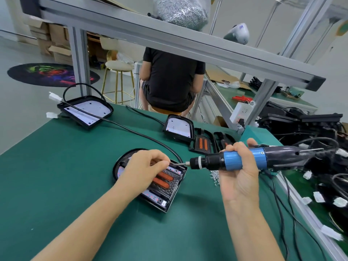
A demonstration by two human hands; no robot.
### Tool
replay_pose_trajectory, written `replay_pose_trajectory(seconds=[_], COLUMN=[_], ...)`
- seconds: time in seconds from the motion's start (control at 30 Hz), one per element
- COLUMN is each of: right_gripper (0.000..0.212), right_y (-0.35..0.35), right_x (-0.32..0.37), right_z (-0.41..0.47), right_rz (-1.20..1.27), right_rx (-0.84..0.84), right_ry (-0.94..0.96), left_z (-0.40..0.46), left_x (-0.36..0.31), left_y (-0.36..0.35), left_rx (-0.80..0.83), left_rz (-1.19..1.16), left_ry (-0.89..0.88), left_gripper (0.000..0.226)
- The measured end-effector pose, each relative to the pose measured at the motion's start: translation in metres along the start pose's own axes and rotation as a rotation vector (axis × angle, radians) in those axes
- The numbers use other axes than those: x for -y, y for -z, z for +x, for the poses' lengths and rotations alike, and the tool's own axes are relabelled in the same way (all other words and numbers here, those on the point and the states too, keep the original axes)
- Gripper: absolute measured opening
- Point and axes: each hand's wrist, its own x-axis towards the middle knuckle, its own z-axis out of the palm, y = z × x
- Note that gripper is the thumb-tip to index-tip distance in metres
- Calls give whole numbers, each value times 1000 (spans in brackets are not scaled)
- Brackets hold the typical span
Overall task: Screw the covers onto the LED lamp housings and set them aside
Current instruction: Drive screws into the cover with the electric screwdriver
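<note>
Left hand (pixel 145 166) pinching screw onto bit; right hand (pixel 239 166) gripping electric screwdriver (pixel 235 161) beside it. Next: tilting bit down into cover (pixel 165 183) under left fingers, likely.

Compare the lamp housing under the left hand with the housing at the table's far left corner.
The near housing carries a black cover with two orange strips; the far-left housing shows only its bare white board. The left hand rests on the near one; the far one lies untouched. Both are black-rimmed and lie on the green mat.
</note>
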Motion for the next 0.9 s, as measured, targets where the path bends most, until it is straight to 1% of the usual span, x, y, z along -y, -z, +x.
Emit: replay_pose_trajectory(seconds=[0.03, 0.07, 0.2, 0.3, 0.37, 0.47, 0.57, 0.67, 0.9], right_gripper=[32, 33, 35, 36, 35, 35, 34, 31, 26], right_y=[1, 2, -2, -5, -5, -6, -6, -6, -6], right_x=[-1, -3, -8, -12, -14, -17, -17, -18, -19], right_z=[1, 1, 2, 2, 2, 3, 5, 5, 6], right_rz=[-52, -93, -209, -271, -305, -337, -353, -373, -370], right_rx=[10, 25, 92, 140, 162, 186, 206, 215, 220], right_ry=[26, 46, 126, 148, 147, 142, 148, 142, 121], left_z=[1, 2, 6, 5, 5, 5, 6, 7, 7], left_x=[2, 4, 12, 14, 14, 14, 15, 17, 16], left_y=[-3, -5, -15, -17, -19, -19, -18, -18, -18], left_rx=[11, 28, 0, -13, -14, -26, -28, -33, -38], left_rz=[93, 121, 157, 240, 267, 305, 268, 330, 374], left_ry=[-17, -12, -9, -50, -53, -73, -60, -75, -74], left_gripper=[21, 19, 16, 25, 26, 19, 12, 10, 10])
